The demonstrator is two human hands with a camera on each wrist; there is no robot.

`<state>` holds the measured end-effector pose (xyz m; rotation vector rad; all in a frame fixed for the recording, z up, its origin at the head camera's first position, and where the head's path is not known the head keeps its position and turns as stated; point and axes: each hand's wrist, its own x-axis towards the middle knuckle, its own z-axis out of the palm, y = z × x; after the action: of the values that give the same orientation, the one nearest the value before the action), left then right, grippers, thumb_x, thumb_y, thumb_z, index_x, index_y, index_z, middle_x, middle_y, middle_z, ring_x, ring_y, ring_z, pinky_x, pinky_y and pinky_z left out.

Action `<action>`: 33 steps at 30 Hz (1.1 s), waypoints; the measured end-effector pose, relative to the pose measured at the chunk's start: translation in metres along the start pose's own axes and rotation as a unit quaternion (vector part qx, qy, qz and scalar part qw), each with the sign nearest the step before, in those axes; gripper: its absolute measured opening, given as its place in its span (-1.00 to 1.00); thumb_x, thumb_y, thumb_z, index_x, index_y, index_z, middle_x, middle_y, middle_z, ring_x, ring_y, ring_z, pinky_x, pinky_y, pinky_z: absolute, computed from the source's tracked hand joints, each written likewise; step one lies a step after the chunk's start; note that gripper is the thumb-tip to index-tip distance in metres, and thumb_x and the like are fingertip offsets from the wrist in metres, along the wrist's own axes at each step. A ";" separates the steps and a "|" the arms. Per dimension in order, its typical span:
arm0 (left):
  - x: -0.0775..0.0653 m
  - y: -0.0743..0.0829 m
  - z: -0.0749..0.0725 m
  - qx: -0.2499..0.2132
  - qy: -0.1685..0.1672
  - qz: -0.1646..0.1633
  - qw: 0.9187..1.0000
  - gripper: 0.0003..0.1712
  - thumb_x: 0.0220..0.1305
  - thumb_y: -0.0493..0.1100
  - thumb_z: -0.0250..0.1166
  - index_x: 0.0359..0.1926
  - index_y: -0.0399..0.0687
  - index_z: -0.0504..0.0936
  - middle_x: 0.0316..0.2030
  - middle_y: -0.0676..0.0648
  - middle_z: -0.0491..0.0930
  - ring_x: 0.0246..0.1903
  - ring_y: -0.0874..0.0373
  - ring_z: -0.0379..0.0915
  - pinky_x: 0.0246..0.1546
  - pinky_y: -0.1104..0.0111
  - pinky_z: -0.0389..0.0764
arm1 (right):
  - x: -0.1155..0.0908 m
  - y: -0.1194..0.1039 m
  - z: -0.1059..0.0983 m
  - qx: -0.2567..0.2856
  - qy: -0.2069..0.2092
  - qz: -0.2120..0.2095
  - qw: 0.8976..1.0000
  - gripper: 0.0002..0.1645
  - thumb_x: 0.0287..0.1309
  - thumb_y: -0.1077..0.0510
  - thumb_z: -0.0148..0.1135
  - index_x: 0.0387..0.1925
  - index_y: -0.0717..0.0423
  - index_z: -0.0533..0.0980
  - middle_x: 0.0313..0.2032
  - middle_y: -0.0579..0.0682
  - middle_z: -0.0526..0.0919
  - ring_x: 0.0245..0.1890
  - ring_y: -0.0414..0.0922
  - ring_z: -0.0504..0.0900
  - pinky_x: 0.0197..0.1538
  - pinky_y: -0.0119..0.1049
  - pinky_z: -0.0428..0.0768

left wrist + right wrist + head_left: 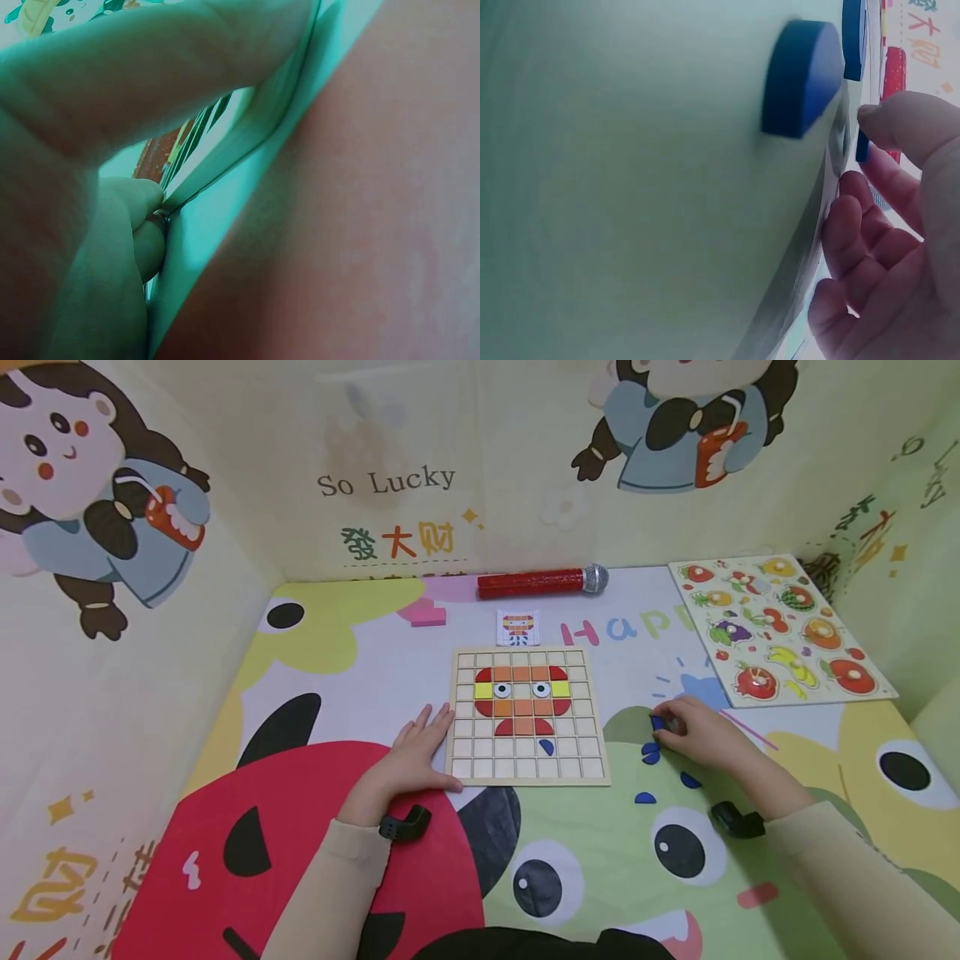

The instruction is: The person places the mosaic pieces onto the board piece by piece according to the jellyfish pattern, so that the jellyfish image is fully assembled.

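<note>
A wooden grid board (525, 782) lies on the table with red, orange, yellow and eye tiles forming a face. One blue half-round piece (547, 747) sits tilted in a lower cell. My left hand (414, 758) rests along the board's left edge, fingers extended; the left wrist view shows the thumb against the board's side (262, 124). Right of the board, my right hand (697, 732) pinches a blue piece (657, 723) between thumb and forefinger, the other fingers loosely bent. Several more blue half-round pieces (645, 797) lie just below that hand.
Behind the board lie a small pattern card (517, 627), a red microphone (532, 583) and a pink block (428, 617). At the back right is a fruit puzzle board (810, 689). Printed cloth covers the table and walls.
</note>
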<state>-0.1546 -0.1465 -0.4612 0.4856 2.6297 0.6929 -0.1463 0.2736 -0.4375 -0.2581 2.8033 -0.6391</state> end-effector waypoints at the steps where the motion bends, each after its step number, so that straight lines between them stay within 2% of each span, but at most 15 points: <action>1: 0.000 0.000 0.000 0.000 -0.002 -0.003 1.000 0.33 -0.32 0.13 0.49 0.42 0.15 -0.15 0.43 0.05 -0.16 0.41 0.02 -0.45 0.34 -0.05 -0.19 | 0.000 0.000 -0.001 0.004 -0.001 0.003 1.000 -0.62 0.08 0.10 0.19 -0.07 0.21 0.46 -0.31 0.08 0.46 -0.36 -0.07 0.39 -0.33 -0.28 0.39; 5: 0.002 0.000 0.000 0.000 0.002 -0.001 1.000 0.33 -0.33 0.11 0.50 0.42 0.13 -0.13 0.43 0.04 -0.15 0.41 0.02 -0.44 0.34 -0.06 -0.19 | 0.000 -0.006 -0.004 0.023 -0.007 0.014 1.000 -0.59 0.10 0.07 0.18 -0.04 0.19 0.43 -0.28 0.11 0.53 -0.35 -0.06 0.43 -0.30 -0.24 0.47; 9: 0.002 0.000 -0.001 0.000 0.004 0.002 1.000 0.33 -0.33 0.10 0.50 0.42 0.12 -0.13 0.43 0.03 -0.15 0.41 0.01 -0.44 0.34 -0.06 -0.19 | 0.002 -0.016 -0.003 0.036 -0.002 -0.008 0.999 -0.60 0.10 0.09 0.19 -0.04 0.21 0.43 -0.25 0.12 0.57 -0.33 -0.06 0.48 -0.29 -0.22 0.52; 14: 0.000 -0.001 0.000 -0.001 -0.002 -0.001 1.000 0.33 -0.33 0.11 0.50 0.42 0.11 -0.13 0.43 0.03 -0.16 0.41 0.00 -0.45 0.34 -0.06 -0.19 | 0.003 -0.037 0.007 0.042 -0.006 -0.033 0.999 -0.61 0.09 0.11 0.20 -0.05 0.18 0.45 -0.32 0.04 0.59 -0.39 -0.13 0.50 -0.40 -0.32 0.47; 18: 0.001 -0.002 0.000 -0.002 -0.001 0.001 1.000 0.33 -0.33 0.11 0.50 0.42 0.11 -0.14 0.43 0.03 -0.16 0.41 0.00 -0.45 0.34 -0.06 -0.19 | 0.006 -0.059 0.014 0.039 -0.017 -0.036 0.998 -0.63 0.07 0.09 0.22 -0.06 0.11 0.47 -0.31 -0.02 0.59 -0.39 -0.16 0.47 -0.35 -0.34 0.48; 21: 0.001 -0.003 0.000 0.002 0.002 0.001 1.000 0.33 -0.33 0.12 0.50 0.42 0.12 -0.14 0.43 0.03 -0.16 0.41 0.00 -0.44 0.34 -0.06 -0.18 | 0.010 -0.076 0.020 0.038 -0.024 -0.053 0.998 -0.64 0.05 0.09 0.24 -0.08 0.09 0.48 -0.34 -0.05 0.58 -0.41 -0.17 0.45 -0.33 -0.35 0.49; 26: 0.002 -0.003 -0.001 0.005 0.008 -0.001 1.000 0.33 -0.33 0.12 0.50 0.42 0.12 -0.12 0.42 0.03 -0.15 0.41 0.01 -0.43 0.34 -0.05 -0.18 | 0.013 -0.099 0.031 0.038 -0.039 -0.094 0.994 -0.66 0.03 0.08 0.26 -0.12 0.06 0.50 -0.44 -0.12 0.54 -0.47 -0.21 0.42 -0.43 -0.41 0.45; 33: 0.003 -0.002 0.000 0.000 -0.001 0.005 1.000 0.32 -0.32 0.15 0.48 0.42 0.12 -0.14 0.43 0.05 -0.17 0.41 0.02 -0.45 0.34 -0.04 -0.19 | 0.013 -0.111 0.043 0.026 -0.046 -0.132 0.990 -0.69 0.02 0.11 0.25 -0.14 0.04 0.51 -0.44 -0.17 0.54 -0.48 -0.26 0.41 -0.38 -0.40 0.42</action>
<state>-0.1578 -0.1468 -0.4626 0.4984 2.6281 0.6954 -0.1338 0.1544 -0.4282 -0.6398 2.6819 -0.7351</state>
